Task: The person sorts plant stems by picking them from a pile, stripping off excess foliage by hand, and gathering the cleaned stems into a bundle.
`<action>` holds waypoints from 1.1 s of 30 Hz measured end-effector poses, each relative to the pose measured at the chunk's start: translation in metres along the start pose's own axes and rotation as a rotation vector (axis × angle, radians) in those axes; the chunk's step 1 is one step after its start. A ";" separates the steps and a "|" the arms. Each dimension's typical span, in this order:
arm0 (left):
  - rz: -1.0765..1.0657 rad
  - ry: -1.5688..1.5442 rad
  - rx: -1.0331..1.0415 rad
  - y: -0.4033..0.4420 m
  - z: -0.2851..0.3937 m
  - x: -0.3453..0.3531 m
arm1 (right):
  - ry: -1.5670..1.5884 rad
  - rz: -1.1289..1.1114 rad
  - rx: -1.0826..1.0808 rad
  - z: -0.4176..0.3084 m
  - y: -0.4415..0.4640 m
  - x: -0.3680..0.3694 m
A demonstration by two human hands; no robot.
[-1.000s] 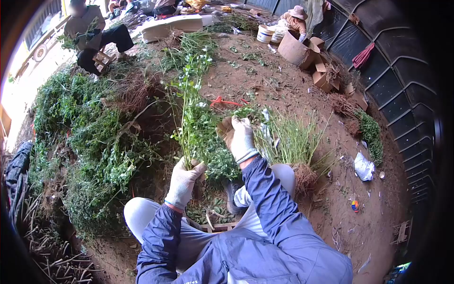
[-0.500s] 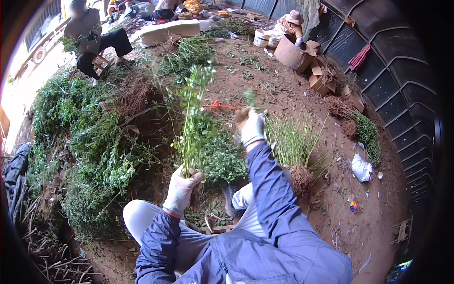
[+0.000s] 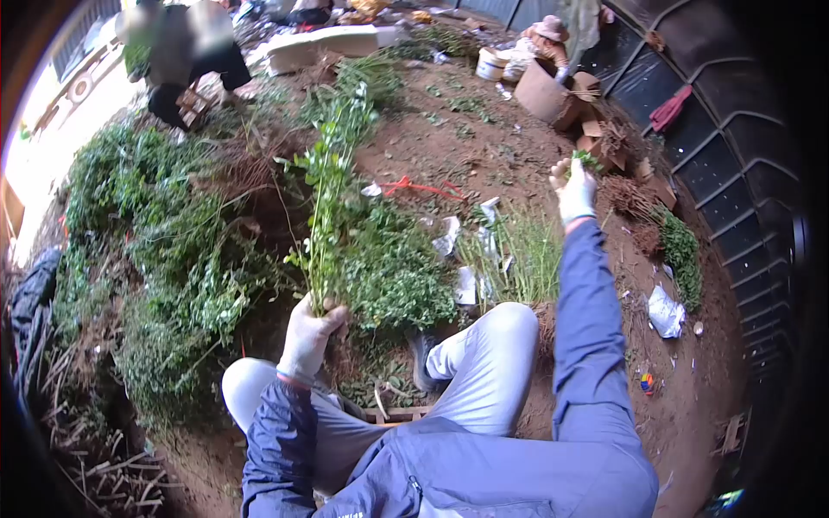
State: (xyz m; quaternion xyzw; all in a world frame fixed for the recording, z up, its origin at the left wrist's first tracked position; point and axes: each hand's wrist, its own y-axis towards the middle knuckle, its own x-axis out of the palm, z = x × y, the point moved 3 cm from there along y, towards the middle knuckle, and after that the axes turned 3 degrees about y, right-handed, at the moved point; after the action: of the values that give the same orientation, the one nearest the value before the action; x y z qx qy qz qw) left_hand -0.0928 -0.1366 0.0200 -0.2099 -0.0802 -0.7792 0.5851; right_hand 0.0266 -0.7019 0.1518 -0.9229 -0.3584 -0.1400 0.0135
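My left hand (image 3: 313, 338), in a white work glove, is closed round the lower ends of a bunch of leafy green stems (image 3: 326, 198) held upright. My right hand (image 3: 574, 192), gloved too, reaches far out to the right above the ground. A small green sprig (image 3: 589, 161) shows at its fingers, which look closed on it. Below and between my hands lies a pile of leafy cuttings (image 3: 393, 276) in front of my feet. Beside my knee stands a bundle of thin green stems (image 3: 531, 263), its root end partly hidden by my leg.
A large heap of leafy plants (image 3: 181, 285) rises on the left, with bare sticks (image 3: 112, 470) in front. Red ties (image 3: 419, 186) lie on the soil. Another person (image 3: 186, 56) sits at upper left; one (image 3: 548, 39) bends by a large round container (image 3: 542, 91). A white bag (image 3: 665, 311) lies right.
My right hand has swung out to the right, away from the upright stems, carrying the sprig. My left hand and its bunch have shifted slightly left in view.
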 end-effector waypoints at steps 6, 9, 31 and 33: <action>0.110 0.004 0.013 0.017 -0.008 0.012 | -1.229 -0.949 -0.355 0.029 -0.118 0.025; 0.109 0.005 -0.003 0.022 -0.014 0.015 | -1.148 -0.795 -0.743 0.048 -0.205 0.067; 0.090 -0.065 -0.093 0.012 -0.022 0.019 | -0.246 -0.731 0.531 0.119 -0.355 0.138; 0.080 -0.015 -0.085 0.007 -0.017 0.023 | -0.128 -0.577 0.432 0.118 -0.338 0.132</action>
State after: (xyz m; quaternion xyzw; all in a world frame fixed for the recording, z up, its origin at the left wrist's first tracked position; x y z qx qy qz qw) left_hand -0.0953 -0.1655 0.0140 -0.2433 -0.0430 -0.7564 0.6056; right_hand -0.0759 -0.3490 0.0483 -0.7667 -0.6253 -0.0012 0.1455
